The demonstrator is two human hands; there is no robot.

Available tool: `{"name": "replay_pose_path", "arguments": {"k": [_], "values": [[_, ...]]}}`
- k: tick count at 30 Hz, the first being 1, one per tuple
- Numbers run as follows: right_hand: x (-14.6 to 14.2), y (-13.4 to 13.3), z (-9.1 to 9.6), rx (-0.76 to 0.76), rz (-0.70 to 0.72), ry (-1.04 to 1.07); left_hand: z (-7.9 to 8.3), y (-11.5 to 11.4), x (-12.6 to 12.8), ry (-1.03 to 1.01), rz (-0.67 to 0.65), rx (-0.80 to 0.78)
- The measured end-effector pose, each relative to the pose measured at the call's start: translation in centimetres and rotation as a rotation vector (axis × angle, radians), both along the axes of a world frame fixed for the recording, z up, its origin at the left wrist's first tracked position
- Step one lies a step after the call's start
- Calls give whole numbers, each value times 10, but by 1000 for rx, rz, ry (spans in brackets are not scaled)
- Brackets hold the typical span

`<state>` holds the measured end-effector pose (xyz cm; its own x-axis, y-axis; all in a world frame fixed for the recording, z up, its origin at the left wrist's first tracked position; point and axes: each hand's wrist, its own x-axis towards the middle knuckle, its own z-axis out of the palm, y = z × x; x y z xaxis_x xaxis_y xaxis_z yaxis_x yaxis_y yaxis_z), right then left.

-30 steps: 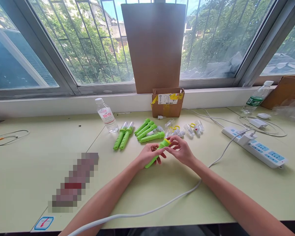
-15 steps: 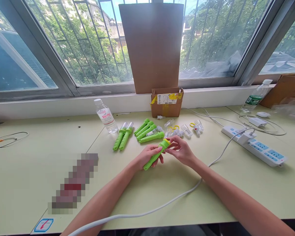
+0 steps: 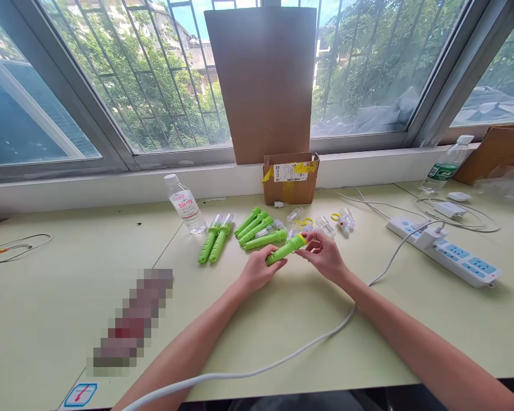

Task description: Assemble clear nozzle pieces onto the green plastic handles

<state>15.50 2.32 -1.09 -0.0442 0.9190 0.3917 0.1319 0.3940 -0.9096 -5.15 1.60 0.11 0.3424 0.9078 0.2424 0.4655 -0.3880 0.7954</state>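
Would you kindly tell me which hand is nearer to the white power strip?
Right. The right hand is to the left of the power strip; the left hand is farther left, holding a green tube.

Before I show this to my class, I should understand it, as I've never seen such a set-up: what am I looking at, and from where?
There is no machine here, just a person's two bare hands, seen from a camera worn on their own head, facing forward and down. The left hand holds a green tube; the right hand has its fingertips at the tube's yellow end. On the pale table, beyond the hands, lie more green tubes and clear plastic pieces. Farther back is a small cardboard box; to the right lies a white power strip. The pixelated patch at left cannot be made out.
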Motion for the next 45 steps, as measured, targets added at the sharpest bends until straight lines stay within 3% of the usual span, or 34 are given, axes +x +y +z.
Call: {"name": "replay_pose_path", "arguments": {"k": [9,16,24,29,35,45], "values": [[-2,-3,3,-102,50,103,5,-6,4,-130,-48,-220],[-3,-6,7,-58,57,77,7,-4,1,-232,-86,-462],[-4,-6,4,7,59,57,11,-2,-4,-307,-191,-597],[-6,-8,4,26,44,70,13,-4,-3,-298,-204,-594],[-7,-9,2,46,-3,42,12,-7,4,-299,-29,-426],[-5,-6,0,-24,17,34,4,-8,7,-341,-67,-459]]}}
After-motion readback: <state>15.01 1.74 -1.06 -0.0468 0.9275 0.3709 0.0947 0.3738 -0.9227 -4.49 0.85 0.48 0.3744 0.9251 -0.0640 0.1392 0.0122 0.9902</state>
